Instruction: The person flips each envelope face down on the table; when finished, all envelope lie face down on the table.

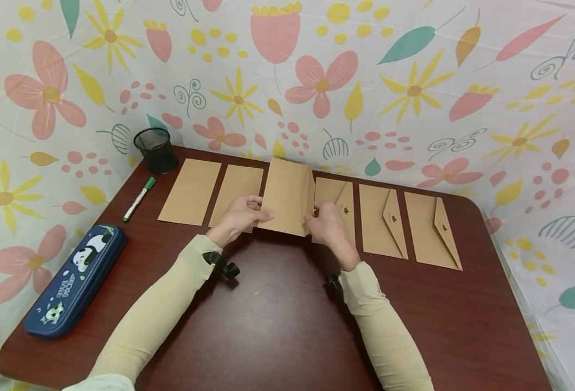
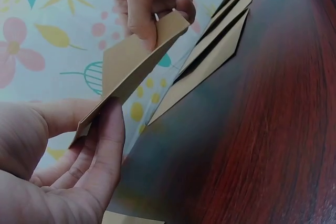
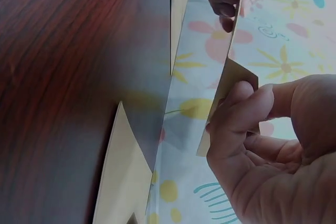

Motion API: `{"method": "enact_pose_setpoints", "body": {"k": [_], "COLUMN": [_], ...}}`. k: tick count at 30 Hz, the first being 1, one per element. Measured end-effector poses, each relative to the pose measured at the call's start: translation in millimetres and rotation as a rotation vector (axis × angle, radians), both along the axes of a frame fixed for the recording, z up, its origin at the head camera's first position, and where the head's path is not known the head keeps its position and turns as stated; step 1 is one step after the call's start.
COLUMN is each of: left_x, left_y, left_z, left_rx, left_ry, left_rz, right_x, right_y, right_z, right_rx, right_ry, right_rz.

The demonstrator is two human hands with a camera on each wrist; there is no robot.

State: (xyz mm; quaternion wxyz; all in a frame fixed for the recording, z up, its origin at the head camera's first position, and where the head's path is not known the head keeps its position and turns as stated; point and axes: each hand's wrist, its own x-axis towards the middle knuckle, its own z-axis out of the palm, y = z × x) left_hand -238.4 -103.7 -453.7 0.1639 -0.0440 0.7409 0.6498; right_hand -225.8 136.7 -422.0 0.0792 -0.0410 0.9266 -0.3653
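Observation:
A brown paper envelope point(image 1: 287, 198) is lifted above the table in both hands. My left hand point(image 1: 242, 217) pinches its left edge, with the thumb in front and the fingers behind. On the opposite side my right hand point(image 1: 327, 224) pinches the flap edge between thumb and fingers. The left wrist view shows the envelope point(image 2: 126, 69) tilted, held between both hands. In the right wrist view the flap point(image 3: 239, 77) stands partly raised by my right hand point(image 3: 252, 140). The lower left corner is covered by fingers.
Several other brown envelopes lie in a row: plain ones at left point(image 1: 190, 191), ones with a flap and small crown mark at right point(image 1: 382, 221). A black mesh pen cup point(image 1: 162, 157), a green-capped marker point(image 1: 139, 199) and a blue panda pencil case point(image 1: 77, 282) sit left on the table point(image 1: 277, 320).

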Motion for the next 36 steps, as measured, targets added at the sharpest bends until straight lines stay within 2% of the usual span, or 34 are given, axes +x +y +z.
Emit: {"method": "enact_pose_setpoints", "body": {"k": [4,12,16,23,26,36], "left_x": [0.9,3.0,3.3,3.5,3.5,3.4], "left_y": [-0.1,0.9,1.8,3.0,3.4,4.4], "left_z": [2.4,4.6,4.7,4.3,4.6,1.6], "left_rx": [0.033,0.081,0.111,0.117,0.117,-0.002], "left_ry": [0.003,0.021,0.018,0.019,0.016,0.024], "left_rz": [-0.001,0.004,0.007,0.008,0.01,0.026], "right_x": [2.0,-3.3,-7.4,-11.3,-11.8,-6.8], "right_y": [2.5,6.2,5.7,3.8,2.4,-1.5], "right_z": [-1.9,-14.5,-21.1,-28.5,-30.5,-23.2], "right_rx": [-0.025,-0.166,-0.295,-0.598,-0.676,-0.726], "right_ry": [0.028,-0.038,-0.093,-0.217,-0.231,-0.157], "right_rz": [0.021,0.019,-0.01,-0.042,-0.046,-0.072]}}
